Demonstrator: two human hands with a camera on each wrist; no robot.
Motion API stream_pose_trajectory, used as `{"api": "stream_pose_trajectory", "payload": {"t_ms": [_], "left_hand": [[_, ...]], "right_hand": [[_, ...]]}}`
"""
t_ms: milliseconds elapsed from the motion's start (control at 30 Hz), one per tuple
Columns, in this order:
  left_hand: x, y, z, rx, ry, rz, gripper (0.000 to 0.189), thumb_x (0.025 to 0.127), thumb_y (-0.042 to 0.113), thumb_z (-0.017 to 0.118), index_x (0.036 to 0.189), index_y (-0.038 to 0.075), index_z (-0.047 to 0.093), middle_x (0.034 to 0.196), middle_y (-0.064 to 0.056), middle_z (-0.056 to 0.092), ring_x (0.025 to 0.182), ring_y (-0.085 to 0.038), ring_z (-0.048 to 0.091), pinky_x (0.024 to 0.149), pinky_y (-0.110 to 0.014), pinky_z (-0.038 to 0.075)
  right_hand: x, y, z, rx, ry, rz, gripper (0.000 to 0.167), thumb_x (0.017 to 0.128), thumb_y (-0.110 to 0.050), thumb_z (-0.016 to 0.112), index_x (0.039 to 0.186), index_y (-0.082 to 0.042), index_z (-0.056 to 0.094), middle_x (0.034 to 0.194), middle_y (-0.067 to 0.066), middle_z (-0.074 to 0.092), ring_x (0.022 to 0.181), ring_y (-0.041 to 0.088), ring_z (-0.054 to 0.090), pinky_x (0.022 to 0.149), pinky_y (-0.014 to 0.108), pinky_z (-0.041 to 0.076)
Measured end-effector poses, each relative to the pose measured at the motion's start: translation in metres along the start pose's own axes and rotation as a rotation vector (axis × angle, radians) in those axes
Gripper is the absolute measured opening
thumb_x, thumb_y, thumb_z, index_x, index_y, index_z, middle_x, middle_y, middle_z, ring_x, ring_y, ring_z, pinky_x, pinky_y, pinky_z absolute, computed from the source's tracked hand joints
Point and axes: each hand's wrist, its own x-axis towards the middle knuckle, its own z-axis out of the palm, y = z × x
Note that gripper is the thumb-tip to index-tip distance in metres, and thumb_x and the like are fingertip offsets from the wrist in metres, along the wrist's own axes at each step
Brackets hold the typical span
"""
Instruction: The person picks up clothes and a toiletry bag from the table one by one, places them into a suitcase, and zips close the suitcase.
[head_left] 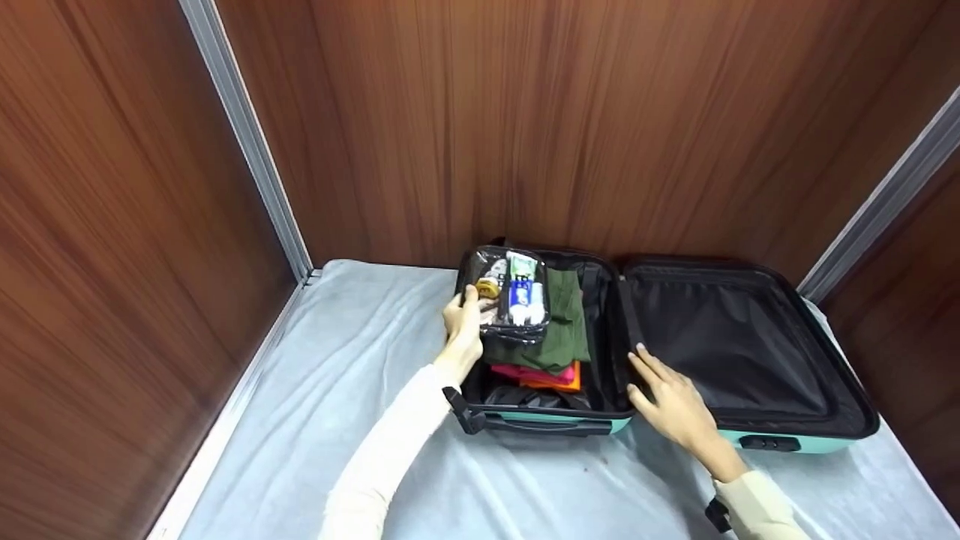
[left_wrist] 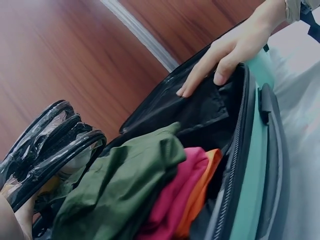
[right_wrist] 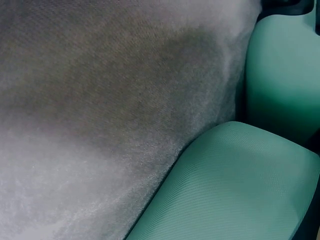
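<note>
My left hand (head_left: 463,330) grips the left side of a clear toiletry bag with black trim (head_left: 491,328). Through its top show a toothpaste tube (head_left: 520,292), a yellow-lidded item (head_left: 488,287) and small white bottles. The bag is over the left half of an open mint-green suitcase (head_left: 551,418), above folded clothes: a green garment (left_wrist: 125,180), a pink one (left_wrist: 172,192) and an orange one (left_wrist: 200,190). At the middle divide of the suitcase, my right hand (head_left: 675,401) has its fingers extended and touches the inner edge. The right wrist view shows no hand.
The suitcase's right half (head_left: 727,337) lies open with a black lining. A pale blue cloth (head_left: 360,337) covers the surface beneath. Wood-grain panels (head_left: 525,127) with grey metal corner strips (head_left: 247,127) stand behind and at both sides.
</note>
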Motion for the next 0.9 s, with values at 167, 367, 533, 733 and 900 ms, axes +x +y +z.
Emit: {"api": "stream_pose_trajectory", "payload": {"t_ms": [167, 367, 533, 733, 900], "left_hand": [[-0.004, -0.012, 0.006, 0.001, -0.009, -0.014, 0.031, 0.105, 0.021, 0.049, 0.108, -0.007, 0.063, 0.089, -0.023, 0.072, 0.061, -0.016, 0.067, 0.06, -0.027, 0.054], [-0.007, -0.021, 0.014, 0.008, -0.015, -0.021, 0.031, 0.105, 0.021, 0.049, 0.107, -0.006, 0.064, 0.093, -0.024, 0.072, 0.063, -0.018, 0.068, 0.061, -0.027, 0.055], [-0.008, -0.03, 0.017, -0.012, -0.034, -0.022, 0.031, 0.105, 0.02, 0.049, 0.106, -0.007, 0.064, 0.091, -0.024, 0.071, 0.063, -0.018, 0.067, 0.06, -0.027, 0.054], [-0.01, -0.047, 0.012, 0.091, -0.084, -0.007, 0.028, 0.106, 0.018, 0.047, 0.112, -0.007, 0.059, 0.095, -0.026, 0.07, 0.073, -0.029, 0.072, 0.063, -0.03, 0.055], [0.004, -0.072, 0.007, 0.309, -0.105, 0.093, 0.027, 0.105, 0.022, 0.047, 0.11, -0.003, 0.057, 0.099, -0.02, 0.067, 0.09, -0.03, 0.067, 0.079, -0.036, 0.052]], "right_hand": [[-0.001, -0.001, -0.001, -0.001, 0.007, 0.004, 0.054, 0.098, -0.03, 0.057, 0.146, -0.006, 0.048, 0.154, 0.013, 0.039, 0.133, 0.04, 0.043, 0.101, 0.062, 0.035], [0.0, -0.002, 0.0, -0.004, 0.0, -0.004, 0.054, 0.099, -0.03, 0.057, 0.146, -0.006, 0.048, 0.154, 0.013, 0.039, 0.133, 0.04, 0.044, 0.101, 0.062, 0.035], [0.001, -0.005, 0.002, -0.003, -0.003, -0.001, 0.054, 0.098, -0.03, 0.058, 0.146, -0.007, 0.048, 0.154, 0.012, 0.038, 0.133, 0.04, 0.044, 0.101, 0.061, 0.036], [0.001, -0.006, 0.003, -0.003, -0.008, -0.007, 0.054, 0.099, -0.03, 0.058, 0.146, -0.007, 0.048, 0.154, 0.013, 0.038, 0.133, 0.04, 0.044, 0.101, 0.062, 0.036], [-0.001, -0.005, 0.001, 0.0, -0.003, 0.004, 0.054, 0.098, -0.03, 0.058, 0.147, -0.007, 0.047, 0.155, 0.012, 0.038, 0.134, 0.04, 0.043, 0.101, 0.063, 0.035]]}}
